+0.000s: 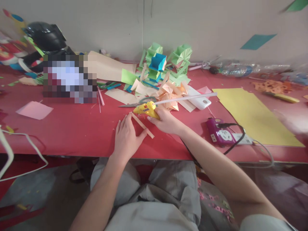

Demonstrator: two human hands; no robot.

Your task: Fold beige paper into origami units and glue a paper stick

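In my right hand is a yellow glue gun, its nozzle pointing left and a long, pale glue stick sticking out of its back. My left hand rests on the red table and holds a narrow folded paper strip between thumb and fingers. The strip lies slanted, its upper end just below the nozzle. Whether nozzle and strip touch is too small to tell. Scissors lie just behind the glue gun.
Folded green and blue paper shapes and orange pieces stand behind my hands. At right are a purple power socket with a cable and yellow paper sheets. Pink paper lies at left on the red table.
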